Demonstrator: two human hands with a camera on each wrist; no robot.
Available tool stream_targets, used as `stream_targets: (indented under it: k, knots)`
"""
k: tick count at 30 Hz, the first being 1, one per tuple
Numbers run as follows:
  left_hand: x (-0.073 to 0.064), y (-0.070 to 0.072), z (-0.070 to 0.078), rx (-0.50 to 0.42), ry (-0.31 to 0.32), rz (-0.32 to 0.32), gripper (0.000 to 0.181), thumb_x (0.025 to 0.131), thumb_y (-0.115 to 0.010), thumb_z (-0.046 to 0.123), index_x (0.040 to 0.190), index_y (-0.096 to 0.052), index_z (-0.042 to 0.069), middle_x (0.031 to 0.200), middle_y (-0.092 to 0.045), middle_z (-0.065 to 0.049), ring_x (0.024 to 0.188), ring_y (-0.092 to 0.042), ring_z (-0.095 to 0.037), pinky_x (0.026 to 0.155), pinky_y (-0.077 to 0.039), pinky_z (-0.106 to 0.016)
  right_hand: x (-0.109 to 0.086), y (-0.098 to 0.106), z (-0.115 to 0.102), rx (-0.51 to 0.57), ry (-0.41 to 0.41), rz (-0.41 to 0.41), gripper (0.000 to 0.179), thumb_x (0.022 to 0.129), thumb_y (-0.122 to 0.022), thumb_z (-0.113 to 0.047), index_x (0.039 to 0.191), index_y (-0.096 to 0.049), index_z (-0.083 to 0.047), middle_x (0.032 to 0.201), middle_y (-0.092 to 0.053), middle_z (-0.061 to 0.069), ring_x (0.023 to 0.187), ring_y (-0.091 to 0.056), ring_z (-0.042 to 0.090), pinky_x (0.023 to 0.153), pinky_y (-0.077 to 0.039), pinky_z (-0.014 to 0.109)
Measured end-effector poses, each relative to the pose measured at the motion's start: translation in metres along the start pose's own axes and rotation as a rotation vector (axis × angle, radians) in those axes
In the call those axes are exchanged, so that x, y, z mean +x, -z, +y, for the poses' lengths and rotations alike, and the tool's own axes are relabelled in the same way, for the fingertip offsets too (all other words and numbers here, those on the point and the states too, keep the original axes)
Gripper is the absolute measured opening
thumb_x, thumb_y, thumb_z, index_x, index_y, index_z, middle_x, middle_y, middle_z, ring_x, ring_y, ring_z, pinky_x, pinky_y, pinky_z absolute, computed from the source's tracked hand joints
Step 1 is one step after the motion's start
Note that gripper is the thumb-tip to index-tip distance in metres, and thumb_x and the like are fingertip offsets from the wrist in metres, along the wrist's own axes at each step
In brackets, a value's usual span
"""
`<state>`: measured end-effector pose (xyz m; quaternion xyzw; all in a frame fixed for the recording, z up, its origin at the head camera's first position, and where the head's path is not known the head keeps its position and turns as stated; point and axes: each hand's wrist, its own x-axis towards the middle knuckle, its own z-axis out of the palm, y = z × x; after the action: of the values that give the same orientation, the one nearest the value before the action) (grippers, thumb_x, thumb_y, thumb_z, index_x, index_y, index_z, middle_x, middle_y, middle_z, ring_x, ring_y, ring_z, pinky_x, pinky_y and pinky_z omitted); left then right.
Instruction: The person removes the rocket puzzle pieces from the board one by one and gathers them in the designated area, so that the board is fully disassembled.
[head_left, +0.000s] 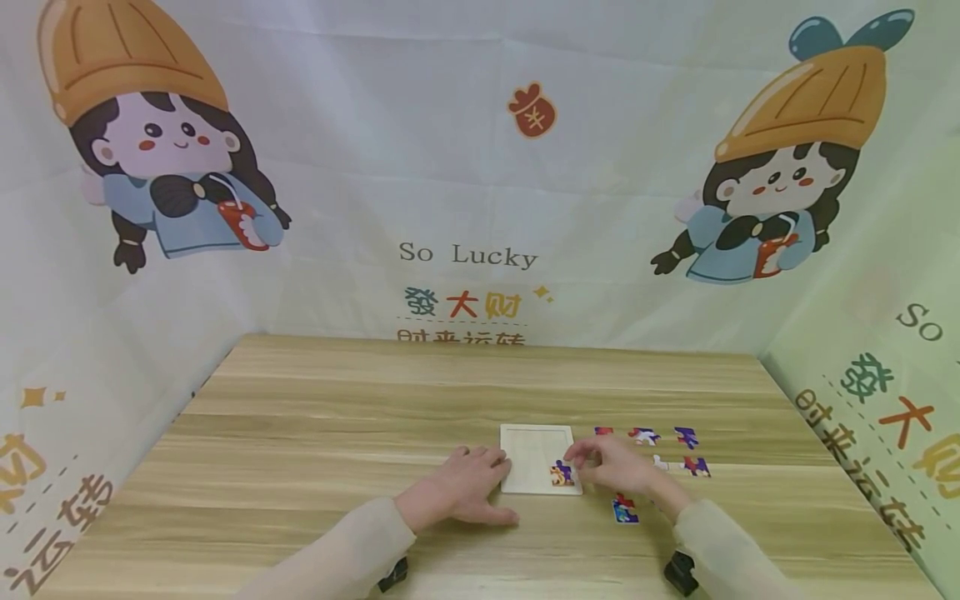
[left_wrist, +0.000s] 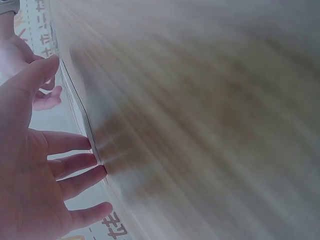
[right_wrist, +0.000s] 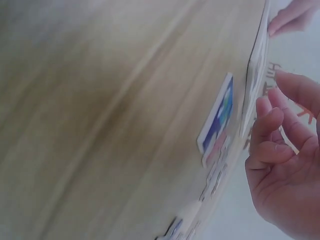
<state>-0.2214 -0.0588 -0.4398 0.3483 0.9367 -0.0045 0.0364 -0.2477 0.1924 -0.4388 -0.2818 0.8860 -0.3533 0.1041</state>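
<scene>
A square light-wood puzzle tray [head_left: 531,454] lies on the table. One jigsaw piece [head_left: 559,475], purple and yellow, sits in its lower right corner. My left hand [head_left: 467,487] rests at the tray's left side with fingers spread. In the left wrist view, fingertips of the left hand [left_wrist: 40,165] touch the tray edge. My right hand [head_left: 617,465] hovers over the tray's right edge, beside that piece. Loosely bent fingers of the right hand [right_wrist: 285,145] show nothing between them in the right wrist view. A blue and red piece [head_left: 625,509] lies just below the right hand.
More loose pieces lie right of the tray, among them a purple one [head_left: 686,437], a red and purple one [head_left: 697,467] and a white and red one [head_left: 645,436]. The right hand partly covers some. A printed cloth [head_left: 465,183] hangs behind the wooden table [head_left: 337,400].
</scene>
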Motion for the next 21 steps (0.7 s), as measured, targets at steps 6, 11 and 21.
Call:
stream_targets:
  k: [6,11,21]
  knots:
    - [0.0002,-0.0001,-0.0001,0.000,-0.001,0.002,0.079,0.074,-0.050,0.065,0.127,-0.047,0.007,0.127,-0.044,-0.007,0.114,-0.041,-0.023,0.091,-0.032,-0.042,0.0047,-0.0051,-0.0027,-0.011,0.008,-0.001,0.028,0.072,-0.067,-0.005,0.099,-0.061,-0.003,0.088,-0.055,0.002,0.077,-0.048,0.017,0.063,-0.041,0.027]
    - [0.0002,0.0007,-0.0001,0.005,-0.002,0.005,0.079,0.074,-0.050,0.065,0.127,-0.047,0.007,0.126,-0.045,-0.007,0.113,-0.042,-0.022,0.090,-0.033,-0.042,0.0068,-0.0085,-0.0021,-0.029,-0.004,0.010,0.028,0.071,-0.068,-0.003,0.099,-0.062,-0.004,0.088,-0.050,0.002,0.080,-0.045,0.019,0.067,-0.039,0.031]
    - [-0.0008,0.0018,0.0002,0.016,-0.006,0.010,0.079,0.073,-0.049,0.066,0.127,-0.047,0.007,0.127,-0.044,-0.008,0.114,-0.042,-0.023,0.091,-0.033,-0.042,0.0077,-0.0090,-0.0045,-0.072,-0.005,0.026,0.028,0.070,-0.071,-0.007,0.097,-0.063,-0.005,0.087,-0.048,0.001,0.077,-0.044,0.018,0.066,-0.038,0.030]
